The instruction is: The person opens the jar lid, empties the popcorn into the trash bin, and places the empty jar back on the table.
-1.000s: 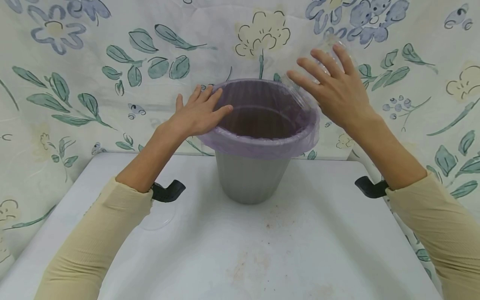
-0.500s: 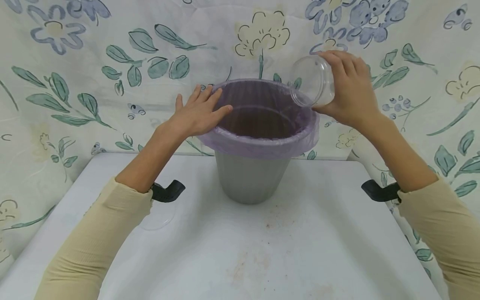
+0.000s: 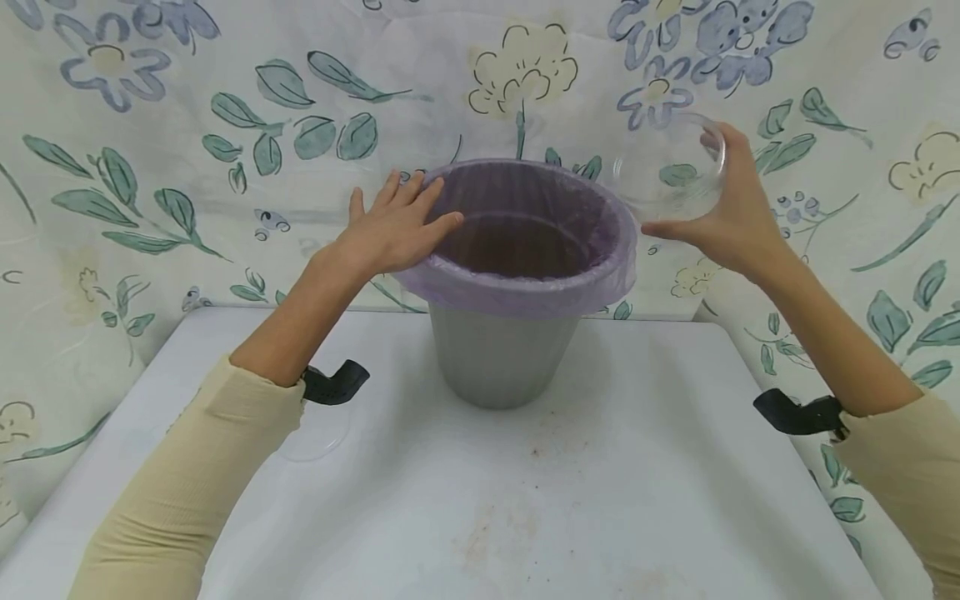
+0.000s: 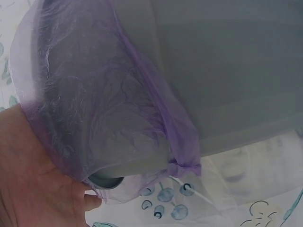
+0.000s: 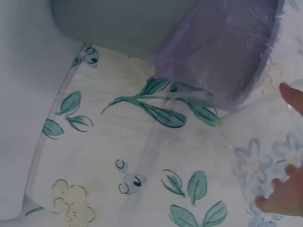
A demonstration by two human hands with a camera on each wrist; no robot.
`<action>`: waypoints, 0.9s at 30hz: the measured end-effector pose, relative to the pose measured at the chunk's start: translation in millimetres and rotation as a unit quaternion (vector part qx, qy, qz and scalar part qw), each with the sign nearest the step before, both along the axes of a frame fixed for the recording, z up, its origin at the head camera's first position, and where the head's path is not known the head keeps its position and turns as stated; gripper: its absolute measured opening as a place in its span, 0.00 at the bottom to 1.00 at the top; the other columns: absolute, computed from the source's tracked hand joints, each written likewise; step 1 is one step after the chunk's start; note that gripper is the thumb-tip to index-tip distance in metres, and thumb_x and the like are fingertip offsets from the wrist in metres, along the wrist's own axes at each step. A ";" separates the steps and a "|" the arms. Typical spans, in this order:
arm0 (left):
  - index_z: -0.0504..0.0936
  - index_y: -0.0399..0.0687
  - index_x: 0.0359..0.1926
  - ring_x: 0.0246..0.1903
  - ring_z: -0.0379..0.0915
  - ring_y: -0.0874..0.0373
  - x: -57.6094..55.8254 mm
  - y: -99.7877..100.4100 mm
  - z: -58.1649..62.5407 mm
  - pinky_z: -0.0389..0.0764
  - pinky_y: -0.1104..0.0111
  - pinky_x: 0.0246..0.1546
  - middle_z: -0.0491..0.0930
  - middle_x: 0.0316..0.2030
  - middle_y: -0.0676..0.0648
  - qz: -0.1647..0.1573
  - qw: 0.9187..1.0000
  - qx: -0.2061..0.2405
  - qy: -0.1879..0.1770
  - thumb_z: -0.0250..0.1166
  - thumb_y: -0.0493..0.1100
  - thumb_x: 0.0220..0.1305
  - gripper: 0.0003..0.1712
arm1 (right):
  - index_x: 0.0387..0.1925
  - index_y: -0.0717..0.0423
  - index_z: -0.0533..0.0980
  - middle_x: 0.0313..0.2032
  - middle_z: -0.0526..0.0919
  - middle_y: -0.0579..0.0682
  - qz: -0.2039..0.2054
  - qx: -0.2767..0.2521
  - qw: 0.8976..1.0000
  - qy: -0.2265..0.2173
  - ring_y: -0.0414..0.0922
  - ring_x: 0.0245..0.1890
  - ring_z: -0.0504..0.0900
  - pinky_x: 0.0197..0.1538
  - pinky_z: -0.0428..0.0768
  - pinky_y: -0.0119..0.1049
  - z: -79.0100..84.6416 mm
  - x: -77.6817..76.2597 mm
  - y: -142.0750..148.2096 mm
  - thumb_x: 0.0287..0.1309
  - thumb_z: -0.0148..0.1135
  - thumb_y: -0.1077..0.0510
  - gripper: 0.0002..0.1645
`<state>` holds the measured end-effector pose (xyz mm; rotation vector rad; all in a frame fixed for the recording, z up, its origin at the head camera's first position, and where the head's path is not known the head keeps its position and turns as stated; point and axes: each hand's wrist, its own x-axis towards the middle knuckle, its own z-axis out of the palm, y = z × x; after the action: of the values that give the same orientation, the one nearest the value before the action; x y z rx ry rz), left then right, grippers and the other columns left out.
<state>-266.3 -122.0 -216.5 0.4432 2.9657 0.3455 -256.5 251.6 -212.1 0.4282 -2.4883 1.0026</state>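
A grey bin (image 3: 502,358) stands at the back of the table, its mouth lined with a thin purple bag (image 3: 517,296) folded over the rim. My left hand (image 3: 393,225) rests on the bin's left rim, fingers spread and straight; in the left wrist view its palm (image 4: 38,170) lies against the bag. To the right of the bin, my right hand (image 3: 738,208) grips a clear round plastic container (image 3: 667,167) between thumb and fingers, tipped on its side. The right wrist view has the container (image 5: 251,146) near the bag's edge (image 5: 222,52).
A faint clear round lid (image 3: 318,433) lies on the white table (image 3: 360,517) near my left forearm. Brown crumbs and smears (image 3: 536,454) dot the table in front of the bin. A flowered cloth (image 3: 330,50) hangs close behind.
My right hand has turned over and drawn away to the right from above the bin's right rim, keeping the clear container, now seen from the side. The left hand stays put.
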 end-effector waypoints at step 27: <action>0.34 0.51 0.80 0.74 0.11 0.44 -0.4 -1.9 -1.0 0.19 0.39 0.66 0.27 0.78 0.42 -0.002 1.000 0.007 0.001 0.32 0.70 0.74 0.45 | 0.77 0.36 0.40 0.76 0.49 0.53 -0.062 -0.106 0.985 -0.121 0.55 0.74 0.53 0.70 0.55 0.59 -84.8 96.1 52.9 0.58 0.72 0.56 0.61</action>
<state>-266.7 -123.9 -217.5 0.4505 2.9653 0.3674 -160.4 304.6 -296.8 0.0874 -2.5409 1.3187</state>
